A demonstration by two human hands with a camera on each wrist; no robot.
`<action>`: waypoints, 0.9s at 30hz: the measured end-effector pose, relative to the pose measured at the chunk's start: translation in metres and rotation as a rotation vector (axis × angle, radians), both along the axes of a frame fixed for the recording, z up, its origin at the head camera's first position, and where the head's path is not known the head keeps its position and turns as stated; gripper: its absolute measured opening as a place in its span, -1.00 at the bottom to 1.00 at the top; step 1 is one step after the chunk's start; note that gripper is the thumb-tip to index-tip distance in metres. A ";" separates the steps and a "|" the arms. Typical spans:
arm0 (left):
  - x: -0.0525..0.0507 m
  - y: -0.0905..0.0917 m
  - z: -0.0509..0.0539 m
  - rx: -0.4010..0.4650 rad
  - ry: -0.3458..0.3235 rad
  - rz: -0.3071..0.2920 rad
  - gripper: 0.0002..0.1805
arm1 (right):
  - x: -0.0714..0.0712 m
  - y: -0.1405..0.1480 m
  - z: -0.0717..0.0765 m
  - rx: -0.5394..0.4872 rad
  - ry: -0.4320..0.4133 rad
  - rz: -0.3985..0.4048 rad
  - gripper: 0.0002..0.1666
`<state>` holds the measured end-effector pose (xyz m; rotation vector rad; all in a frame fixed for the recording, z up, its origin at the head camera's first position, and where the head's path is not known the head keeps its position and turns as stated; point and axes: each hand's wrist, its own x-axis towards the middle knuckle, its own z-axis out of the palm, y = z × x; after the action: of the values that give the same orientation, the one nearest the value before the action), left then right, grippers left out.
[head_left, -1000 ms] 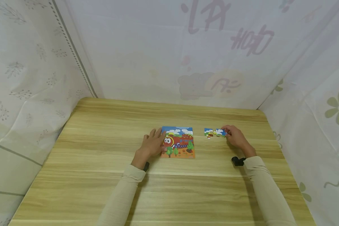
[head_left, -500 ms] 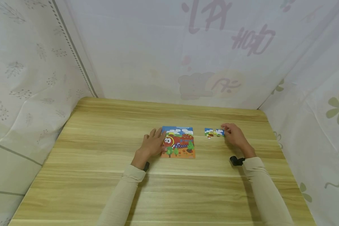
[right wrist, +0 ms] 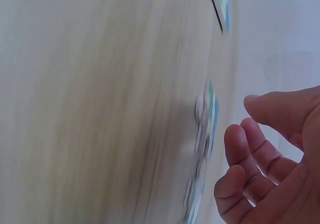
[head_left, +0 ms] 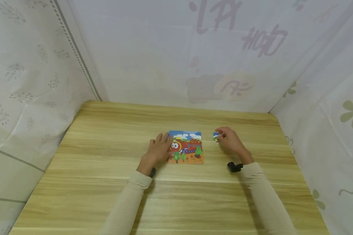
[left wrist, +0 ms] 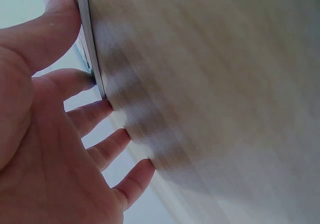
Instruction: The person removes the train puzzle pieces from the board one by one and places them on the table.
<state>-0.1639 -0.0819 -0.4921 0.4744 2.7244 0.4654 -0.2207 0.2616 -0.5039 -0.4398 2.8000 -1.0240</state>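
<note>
A square jigsaw puzzle (head_left: 191, 150) with a red cartoon train on it lies flat on the table. My left hand (head_left: 157, 151) rests at its left edge with the fingers spread; in the left wrist view fingertips touch the table along the puzzle's edge (left wrist: 92, 39). To the right lie loose puzzle pieces (head_left: 216, 135), blue, white and green on top. Over them hovers my right hand (head_left: 230, 140), covering part of them in the head view. The right wrist view shows its fingers loosely bent with nothing between them, apart from a loose piece (right wrist: 212, 109).
The wooden table (head_left: 176, 202) has a patterned cloth wall (head_left: 153, 65) behind it and hanging cloths at both sides. A black wrist camera (head_left: 234, 167) sits under the right wrist.
My right hand has moved left, from the right end of the loose pieces to above them, and now hides the right-hand ones. My left hand and the puzzle have stayed put.
</note>
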 end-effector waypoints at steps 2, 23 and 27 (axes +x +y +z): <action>0.000 0.000 0.001 0.003 0.000 0.003 -0.11 | 0.000 -0.008 -0.001 0.003 -0.006 0.022 -0.59; 0.000 0.001 0.000 -0.009 -0.008 0.013 -0.11 | -0.004 -0.073 -0.002 0.183 -0.063 0.102 -0.49; 0.000 0.001 0.000 -0.015 -0.008 0.012 -0.11 | -0.006 -0.081 0.003 0.261 -0.069 0.102 -0.45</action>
<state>-0.1642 -0.0808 -0.4920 0.4512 2.7224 0.4491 -0.2263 0.1804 -0.5012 -0.4972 2.7645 -0.6292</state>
